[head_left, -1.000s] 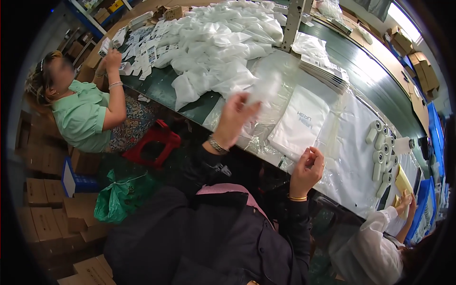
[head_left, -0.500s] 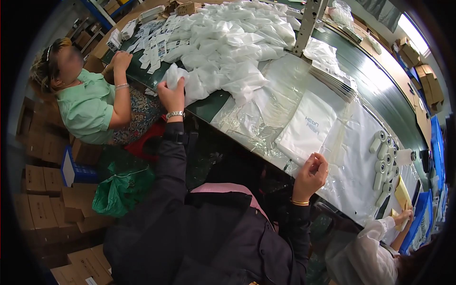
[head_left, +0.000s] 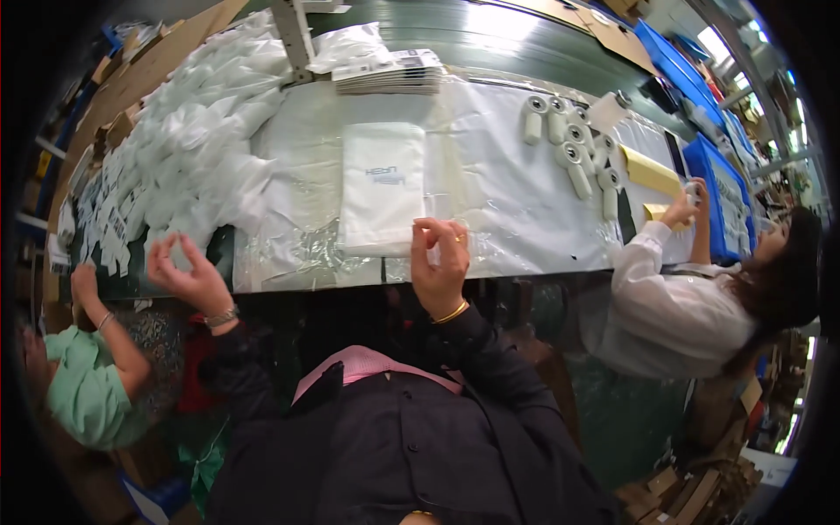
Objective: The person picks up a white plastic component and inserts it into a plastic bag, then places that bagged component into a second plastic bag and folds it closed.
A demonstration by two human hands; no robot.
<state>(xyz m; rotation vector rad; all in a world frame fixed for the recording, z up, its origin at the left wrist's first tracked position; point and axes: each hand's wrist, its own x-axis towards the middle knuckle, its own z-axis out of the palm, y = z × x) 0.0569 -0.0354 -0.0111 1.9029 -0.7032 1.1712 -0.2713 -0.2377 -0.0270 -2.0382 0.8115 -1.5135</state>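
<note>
My left hand (head_left: 188,278) is raised at the table's front edge with its fingers apart and nothing in it. Just beyond it lies a big heap of filled white plastic bags (head_left: 206,131). A flat white bag (head_left: 376,201) with small grey print, probably the top one of a stack, lies in front of me on the plastic-covered table. At its lower right edge, my right hand (head_left: 440,262) has its thumb and fingers curled in a pinch on the bag; the fingertips partly hide the grip.
Behind the flat bag is a stack of printed sheets (head_left: 389,79) beside a metal post (head_left: 293,39). White handheld devices (head_left: 573,157) stand to the right. Co-workers in a green top (head_left: 92,381) and a white top (head_left: 674,302) sit on either side. Printed cards (head_left: 114,214) lie at left.
The view has swung to the right. My left hand has let go of a white bag in the heap and drawn back. The right hand stays by the flat bag's corner.
</note>
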